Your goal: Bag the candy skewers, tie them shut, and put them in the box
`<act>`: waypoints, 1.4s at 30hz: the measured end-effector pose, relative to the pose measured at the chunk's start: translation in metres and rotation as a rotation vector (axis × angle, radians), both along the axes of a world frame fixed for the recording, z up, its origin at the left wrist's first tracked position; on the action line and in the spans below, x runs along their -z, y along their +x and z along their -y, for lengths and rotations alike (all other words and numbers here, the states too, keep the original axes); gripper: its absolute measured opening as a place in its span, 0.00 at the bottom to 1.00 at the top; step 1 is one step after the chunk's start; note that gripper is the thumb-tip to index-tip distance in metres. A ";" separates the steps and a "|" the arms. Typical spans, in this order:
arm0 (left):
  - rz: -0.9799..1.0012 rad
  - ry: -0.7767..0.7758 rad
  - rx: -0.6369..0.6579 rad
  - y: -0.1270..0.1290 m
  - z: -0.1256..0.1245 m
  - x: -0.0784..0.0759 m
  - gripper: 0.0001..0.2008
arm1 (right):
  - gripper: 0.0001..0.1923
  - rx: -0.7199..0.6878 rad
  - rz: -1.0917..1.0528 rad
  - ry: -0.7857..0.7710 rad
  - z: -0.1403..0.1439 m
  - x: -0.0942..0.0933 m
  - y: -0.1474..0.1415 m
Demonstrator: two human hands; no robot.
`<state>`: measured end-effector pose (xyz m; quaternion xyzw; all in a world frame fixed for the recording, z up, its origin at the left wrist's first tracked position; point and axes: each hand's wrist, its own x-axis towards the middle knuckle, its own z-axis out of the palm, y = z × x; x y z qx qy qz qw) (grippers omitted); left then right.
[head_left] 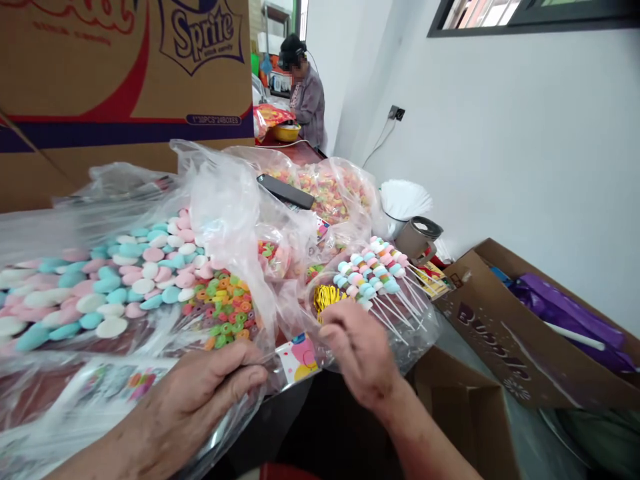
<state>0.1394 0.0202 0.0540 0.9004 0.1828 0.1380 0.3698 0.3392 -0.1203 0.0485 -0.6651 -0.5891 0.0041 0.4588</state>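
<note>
While one co-worker [309, 103] stood beyond the dark-red table [304, 153], one large brown box [125, 73] with Sprite lettering filled the upper left. Two open cartons stood on the right: the longer carton [493, 333] contained at least one purple packet [575, 313], and the smaller carton [457, 383] sat lower and nearer. At the back of the table one big bag of orange and red sweets [333, 193] slumped, and on the left pink, blue and white discs [130, 273] lay amid clear film, too many to count. In front, one clear plastic bag [291, 303] lay between the person's two hands, which were near each other but apart. The left hand [215, 383] was clamped on the bag's film by thumb and fingers; the right hand [360, 353] had its fingers curled by the film, though whether it gripped any could not be told. Just beyond it lay sweets on white sticks [373, 270], overlapping too closely to count. One lidded mug [419, 239] stood behind those, one dark phone [285, 191] rested on the bags, one printed patch [300, 359] showed between the hands, and one bundle of gold ties [329, 297] lay beside the right fingers.
</note>
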 end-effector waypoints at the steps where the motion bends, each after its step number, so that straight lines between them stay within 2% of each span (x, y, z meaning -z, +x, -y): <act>1: -0.015 -0.013 0.031 0.000 -0.001 0.002 0.14 | 0.12 0.143 0.107 0.020 0.006 0.001 0.014; 3: -0.034 -0.037 0.063 -0.001 -0.003 0.006 0.13 | 0.11 0.397 0.377 -0.093 0.018 0.006 0.041; 6: -0.035 -0.090 0.044 -0.001 -0.006 0.007 0.12 | 0.08 0.499 0.676 -0.450 0.032 0.018 0.069; 8: -0.029 -0.134 0.029 0.001 -0.007 0.006 0.11 | 0.10 0.514 0.755 -0.563 0.037 0.025 0.077; 10: -0.033 -0.168 0.018 0.004 -0.009 0.007 0.10 | 0.12 0.539 0.769 -0.583 0.040 0.030 0.081; 12: -0.022 -0.183 0.018 0.005 -0.011 0.009 0.11 | 0.12 0.595 0.740 -0.528 0.043 0.031 0.085; 15: -0.007 -0.180 -0.010 0.004 -0.016 0.013 0.13 | 0.14 0.627 0.601 -0.268 0.052 0.026 0.093; 17: 0.002 -0.190 -0.047 0.000 -0.019 0.014 0.13 | 0.14 0.532 0.447 -0.084 0.059 0.020 0.094; 18: 0.003 -0.206 -0.051 -0.002 -0.020 0.013 0.14 | 0.14 0.463 0.365 -0.043 0.063 0.016 0.093; 21: -0.001 -0.252 -0.052 -0.006 -0.022 0.010 0.15 | 0.14 0.251 0.246 -0.016 0.068 0.004 0.082; 26: -0.028 -0.328 -0.054 -0.012 -0.023 0.003 0.16 | 0.16 0.005 0.311 -0.003 0.060 -0.012 0.061; 30: -0.025 -0.334 -0.027 -0.015 -0.025 -0.002 0.15 | 0.16 -0.103 0.380 0.014 0.049 -0.018 0.058; 35: -0.068 -0.264 -0.022 -0.016 -0.030 -0.003 0.14 | 0.15 -0.156 0.530 0.031 0.045 -0.019 0.064; 42: -0.183 -0.278 0.185 -0.019 -0.037 0.002 0.14 | 0.14 -0.260 0.466 -0.039 0.044 -0.018 0.063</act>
